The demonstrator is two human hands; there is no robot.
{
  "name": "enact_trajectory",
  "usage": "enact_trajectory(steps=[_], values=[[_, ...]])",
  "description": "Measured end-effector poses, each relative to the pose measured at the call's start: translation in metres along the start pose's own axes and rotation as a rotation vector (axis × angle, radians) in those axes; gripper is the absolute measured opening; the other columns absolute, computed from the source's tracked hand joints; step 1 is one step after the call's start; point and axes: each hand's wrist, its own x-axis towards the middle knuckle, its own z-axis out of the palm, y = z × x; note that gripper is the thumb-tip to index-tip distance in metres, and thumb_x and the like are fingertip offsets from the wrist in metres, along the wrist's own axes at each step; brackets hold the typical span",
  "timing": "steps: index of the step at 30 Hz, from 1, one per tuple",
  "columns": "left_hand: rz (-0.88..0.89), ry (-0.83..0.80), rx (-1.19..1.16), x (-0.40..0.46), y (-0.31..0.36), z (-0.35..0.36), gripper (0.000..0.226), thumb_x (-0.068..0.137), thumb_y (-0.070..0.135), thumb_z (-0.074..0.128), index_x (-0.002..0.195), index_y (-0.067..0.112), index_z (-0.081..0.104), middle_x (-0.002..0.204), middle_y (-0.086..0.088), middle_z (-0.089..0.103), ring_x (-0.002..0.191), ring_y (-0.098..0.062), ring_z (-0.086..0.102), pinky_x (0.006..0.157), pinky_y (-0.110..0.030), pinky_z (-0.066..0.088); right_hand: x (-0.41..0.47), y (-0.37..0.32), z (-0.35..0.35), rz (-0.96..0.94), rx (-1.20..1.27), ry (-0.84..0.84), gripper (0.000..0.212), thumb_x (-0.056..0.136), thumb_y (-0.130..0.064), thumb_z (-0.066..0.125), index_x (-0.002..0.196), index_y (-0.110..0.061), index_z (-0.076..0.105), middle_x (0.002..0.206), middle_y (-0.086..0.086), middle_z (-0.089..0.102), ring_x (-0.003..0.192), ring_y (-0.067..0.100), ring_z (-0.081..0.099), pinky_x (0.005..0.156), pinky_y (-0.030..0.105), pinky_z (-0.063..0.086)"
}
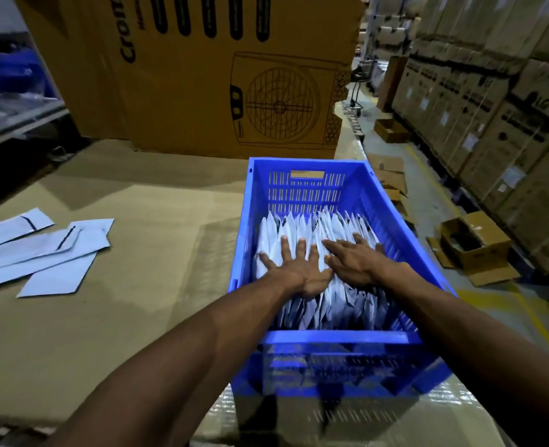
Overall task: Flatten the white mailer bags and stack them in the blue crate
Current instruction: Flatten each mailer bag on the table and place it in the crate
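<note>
A blue crate (337, 337) stands on the cardboard-covered surface at the right. Inside it, several white mailer bags (311, 222) stand on edge in a packed row. My left hand (294, 269) lies flat on top of the bags, fingers spread. Right beside it, my right hand (353, 258) also presses down on the bags with fingers apart. Neither hand grips anything. Several loose white mailer bags (40, 253) lie flat in an overlapping pile at the far left.
A large brown carton with a fan drawing (234, 75) stands behind the crate. Stacked cartons (492, 108) line the right side of an aisle. An open small box (473, 243) sits on the floor at the right. Shelving is at the left.
</note>
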Motion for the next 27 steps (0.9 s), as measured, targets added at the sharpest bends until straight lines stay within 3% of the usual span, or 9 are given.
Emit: enact_trajectory(steps=[6, 9, 13, 18, 23, 27], values=[[0.034, 0.061, -0.050, -0.003, -0.005, -0.008, 0.076, 0.103, 0.063, 0.023, 0.162, 0.024, -0.006, 0.166, 0.002, -0.027, 0.149, -0.033, -0.033, 0.111, -0.077, -0.010, 0.005, 0.002, -0.002, -0.030, 0.017, 0.035, 0.060, 0.100, -0.061, 0.020, 0.154, -0.041, 0.007, 0.164, -0.003, 0.016, 0.151, 0.034, 0.005, 0.111, 0.073, 0.010], [0.053, 0.210, -0.071, -0.011, -0.011, -0.023, 0.068, 0.106, 0.051, 0.027, 0.162, 0.018, 0.008, 0.169, -0.004, -0.018, 0.152, -0.032, -0.024, 0.115, -0.074, -0.005, 0.000, -0.011, -0.011, -0.046, -0.078, 0.187, 0.059, 0.101, -0.057, 0.020, 0.156, -0.036, 0.009, 0.164, -0.002, 0.018, 0.150, 0.033, 0.014, 0.110, 0.072, 0.011], [0.137, 0.459, 0.059, -0.027, -0.028, -0.054, 0.060, 0.105, 0.034, 0.036, 0.160, 0.016, 0.018, 0.171, -0.004, -0.006, 0.155, -0.028, -0.016, 0.121, -0.065, 0.000, -0.003, -0.044, -0.035, -0.141, -0.166, 0.430, 0.058, 0.103, -0.050, 0.023, 0.156, -0.027, 0.017, 0.163, -0.002, 0.020, 0.151, 0.026, 0.012, 0.114, 0.068, 0.011], [0.060, 0.651, 0.168, -0.058, -0.083, -0.095, 0.062, 0.103, 0.036, 0.039, 0.159, 0.017, 0.020, 0.171, -0.005, -0.001, 0.156, -0.029, -0.010, 0.119, -0.062, 0.008, 0.001, -0.112, -0.079, -0.269, -0.099, 0.621, 0.054, 0.103, -0.046, 0.028, 0.151, -0.020, 0.029, 0.156, 0.001, 0.036, 0.150, 0.027, 0.017, 0.115, 0.064, 0.010], [-0.018, 0.758, 0.152, -0.086, -0.165, -0.109, 0.059, 0.104, 0.037, 0.040, 0.158, 0.018, 0.025, 0.170, -0.005, 0.003, 0.156, -0.029, -0.005, 0.120, -0.061, 0.011, 0.014, -0.197, -0.107, -0.357, -0.223, 0.545, 0.053, 0.103, -0.045, 0.029, 0.148, -0.018, 0.032, 0.151, 0.007, 0.042, 0.149, 0.029, 0.017, 0.115, 0.065, 0.011], [-0.100, 0.740, 0.120, -0.101, -0.248, -0.100, 0.055, 0.105, 0.037, 0.037, 0.155, 0.018, 0.028, 0.169, -0.005, 0.007, 0.156, -0.029, -0.003, 0.120, -0.058, 0.013, 0.034, -0.282, -0.108, -0.389, -0.267, 0.421, 0.050, 0.101, -0.047, 0.032, 0.140, -0.017, 0.042, 0.141, 0.013, 0.053, 0.138, 0.033, 0.039, 0.109, 0.060, 0.025]])
